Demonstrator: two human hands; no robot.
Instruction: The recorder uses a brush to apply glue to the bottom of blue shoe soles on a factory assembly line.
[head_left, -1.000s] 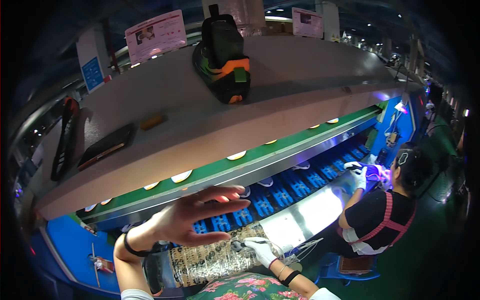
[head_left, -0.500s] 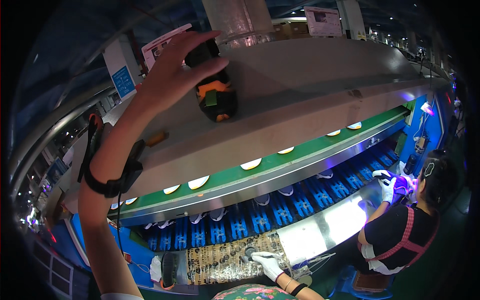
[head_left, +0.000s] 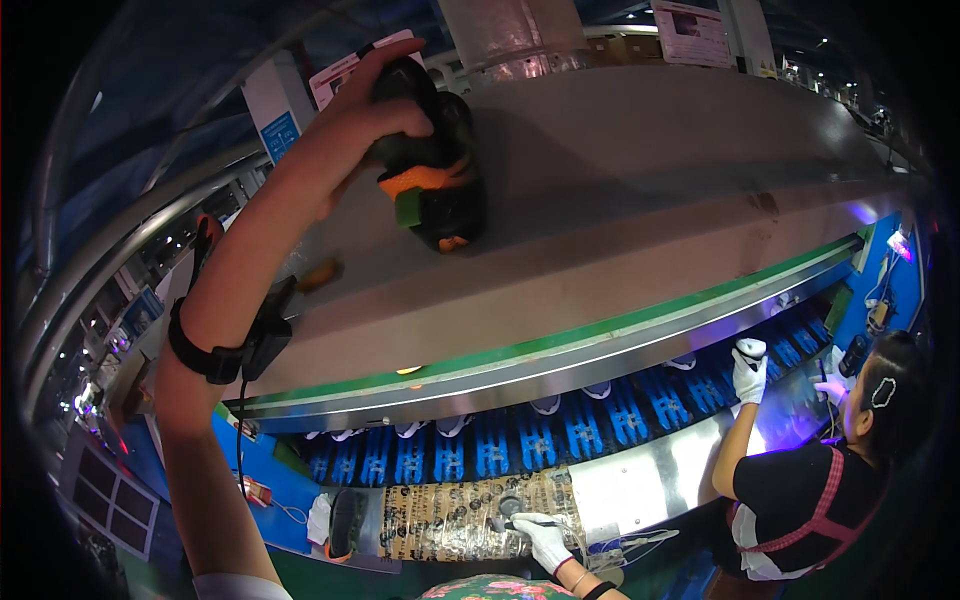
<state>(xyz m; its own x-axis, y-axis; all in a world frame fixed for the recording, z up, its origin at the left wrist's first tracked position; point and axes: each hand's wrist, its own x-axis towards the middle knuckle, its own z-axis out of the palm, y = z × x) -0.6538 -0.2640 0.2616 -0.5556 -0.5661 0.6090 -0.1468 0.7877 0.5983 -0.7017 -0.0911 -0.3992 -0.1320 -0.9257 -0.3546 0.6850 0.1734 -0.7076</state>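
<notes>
My bare left hand is raised over the grey top of the machine. Its thumb and fingers close round a black and orange shoe, which carries a green patch and seems to touch the sloping top; part of it is behind my hand. Down at the workbench, my white-gloved right hand lies over a tape-covered board. Its fingers are curled together next to a round dark knob-like piece; whether they grip it is too small to tell.
Blue holders run in a row under the hood, several with shoes. Another dark shoe stands at the bench's left end. On the right a co-worker with white gloves sits close, one hand holding a white-and-dark shoe.
My left hand has closed further round the shoe, which has tilted. The co-worker's hands have moved apart, one lifting a shoe toward the holders. The view has shifted; the belt's white soles are mostly hidden.
</notes>
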